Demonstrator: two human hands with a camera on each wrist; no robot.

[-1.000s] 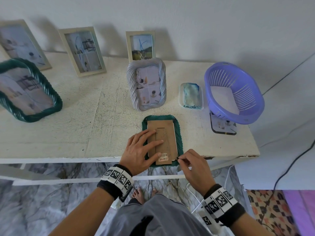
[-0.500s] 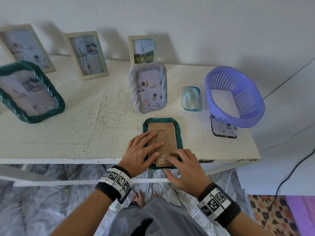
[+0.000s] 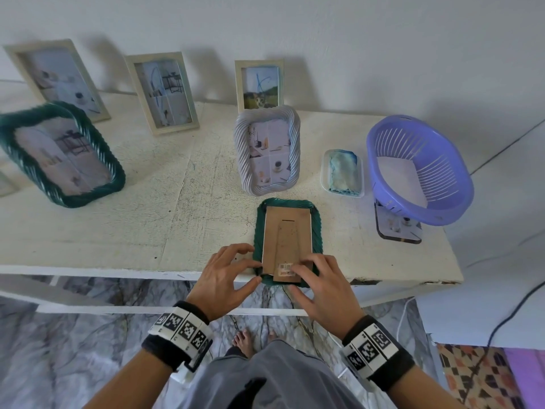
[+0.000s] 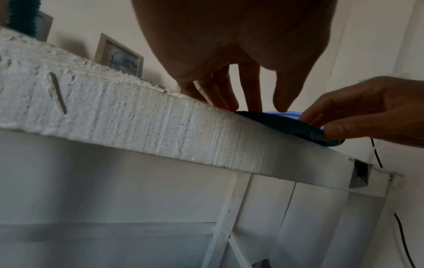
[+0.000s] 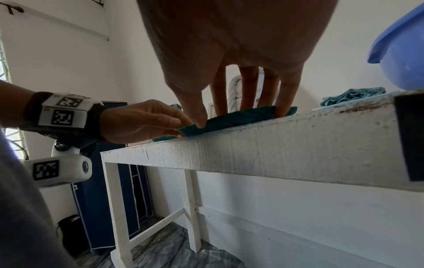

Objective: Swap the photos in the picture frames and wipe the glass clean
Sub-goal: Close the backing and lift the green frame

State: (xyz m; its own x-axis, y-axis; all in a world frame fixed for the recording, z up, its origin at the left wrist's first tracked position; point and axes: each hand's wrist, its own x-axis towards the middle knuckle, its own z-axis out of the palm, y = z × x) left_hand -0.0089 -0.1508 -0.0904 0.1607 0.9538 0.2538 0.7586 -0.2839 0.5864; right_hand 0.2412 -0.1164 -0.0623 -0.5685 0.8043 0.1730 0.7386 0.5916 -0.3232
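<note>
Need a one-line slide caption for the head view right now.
Both hands, left and right, work at the near end of a face-down green frame on the white table.
</note>
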